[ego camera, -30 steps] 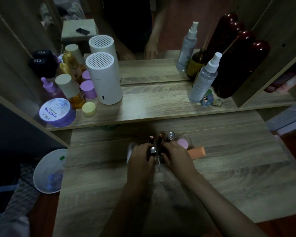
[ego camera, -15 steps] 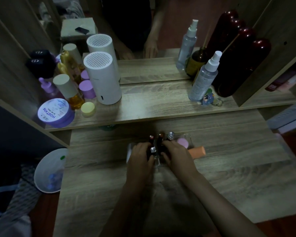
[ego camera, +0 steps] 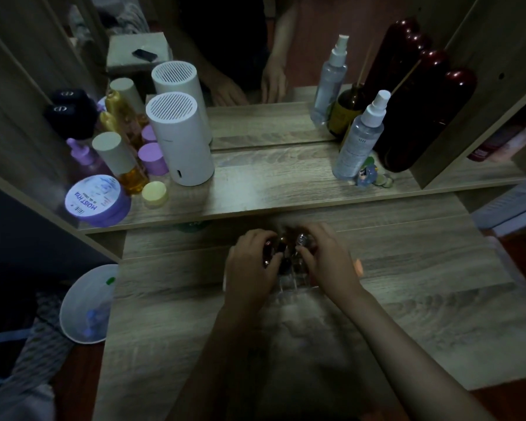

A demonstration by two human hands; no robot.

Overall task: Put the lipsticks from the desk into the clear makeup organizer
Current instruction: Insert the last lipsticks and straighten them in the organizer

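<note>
The clear makeup organizer [ego camera: 295, 283] stands on the desk's middle, largely hidden by my hands. Several lipsticks [ego camera: 283, 248] stand upright in it, dark tubes close together. My left hand [ego camera: 251, 265] curls in from the left, fingers and thumb pinched around a dark lipstick [ego camera: 268, 247]. My right hand [ego camera: 330, 262] curls in from the right, fingers and thumb closed around a silver-capped lipstick [ego camera: 301, 238]. Whether either lipstick is fully seated in its slot is hidden in the dim light.
An orange tube [ego camera: 359, 266] pokes out behind my right hand. The raised shelf behind carries a white cylinder [ego camera: 179, 141], purple jars [ego camera: 96, 199], spray bottles [ego camera: 359, 138] and dark red bottles [ego camera: 419, 117]. A white bin [ego camera: 85, 305] sits on the floor at left.
Both hands have slid forward over the organizer and closed in on the lipstick tops, now covering the pink item and most of the orange tube.
</note>
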